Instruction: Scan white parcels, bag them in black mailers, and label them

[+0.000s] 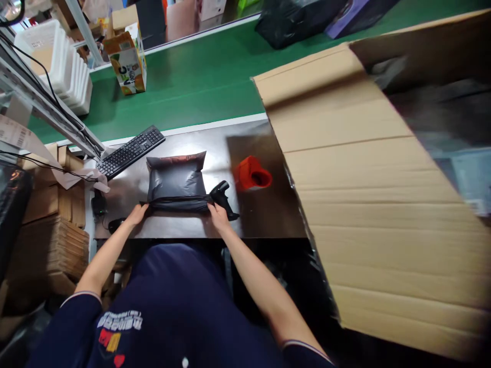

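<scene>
A dark grey plastic mailer bag (pixel 175 181), stuffed and folded over at its near edge, lies on the dark tabletop (pixel 264 214). My left hand (pixel 136 213) presses the bag's near left corner. My right hand (pixel 218 214) presses the near right corner. A black handheld scanner (pixel 223 197) lies just beside my right hand, touching the bag's right end. A red tape dispenser (pixel 252 174) sits a little further right on the table.
A black keyboard (pixel 130 151) lies at the table's far left. A green conveyor belt (pixel 199 87) runs behind, carrying a printed carton (pixel 128 61) and black bags (pixel 291 20). A large open cardboard box (pixel 368 194) fills the right. Stacked flat cartons (pixel 49 240) stand left.
</scene>
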Demonstrator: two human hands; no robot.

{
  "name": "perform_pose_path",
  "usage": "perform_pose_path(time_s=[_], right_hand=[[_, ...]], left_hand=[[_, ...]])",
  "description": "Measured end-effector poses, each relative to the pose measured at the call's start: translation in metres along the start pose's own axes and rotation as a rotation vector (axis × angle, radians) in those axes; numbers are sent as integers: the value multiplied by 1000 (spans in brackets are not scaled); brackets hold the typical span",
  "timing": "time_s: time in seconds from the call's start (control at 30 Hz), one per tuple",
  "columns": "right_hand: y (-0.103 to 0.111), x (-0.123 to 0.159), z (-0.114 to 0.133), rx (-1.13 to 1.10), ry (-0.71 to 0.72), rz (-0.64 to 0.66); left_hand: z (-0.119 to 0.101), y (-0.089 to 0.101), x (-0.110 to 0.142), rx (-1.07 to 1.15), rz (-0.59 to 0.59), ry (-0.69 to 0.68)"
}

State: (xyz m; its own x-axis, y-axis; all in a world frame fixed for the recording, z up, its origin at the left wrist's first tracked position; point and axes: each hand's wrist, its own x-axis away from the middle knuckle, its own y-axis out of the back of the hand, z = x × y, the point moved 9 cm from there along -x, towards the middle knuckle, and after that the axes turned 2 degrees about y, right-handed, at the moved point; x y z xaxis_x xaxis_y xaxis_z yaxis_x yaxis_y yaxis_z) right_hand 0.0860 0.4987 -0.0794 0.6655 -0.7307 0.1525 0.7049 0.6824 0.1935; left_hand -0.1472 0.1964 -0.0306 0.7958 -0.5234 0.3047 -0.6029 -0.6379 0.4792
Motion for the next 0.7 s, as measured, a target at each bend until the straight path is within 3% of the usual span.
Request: perform_pose_path(time_s=[0.07,0.23,0.4,0.5,0.7], right_hand=[[0,1,11,10,24,-103],[4,13,29,99,62,-327],[14,10,38,287,73,-502],[8,-3,39,450,16,-461],[-22,-12,21,814,-234,-156]], left_hand=[[0,-2,-3,36,-92,-22],[-6,3,12,195,-483,-119],[-13,-3,15,268,-593,-134],[-10,-1,3,228,-620,-106],[11,0,-35,126,-500,-4]])
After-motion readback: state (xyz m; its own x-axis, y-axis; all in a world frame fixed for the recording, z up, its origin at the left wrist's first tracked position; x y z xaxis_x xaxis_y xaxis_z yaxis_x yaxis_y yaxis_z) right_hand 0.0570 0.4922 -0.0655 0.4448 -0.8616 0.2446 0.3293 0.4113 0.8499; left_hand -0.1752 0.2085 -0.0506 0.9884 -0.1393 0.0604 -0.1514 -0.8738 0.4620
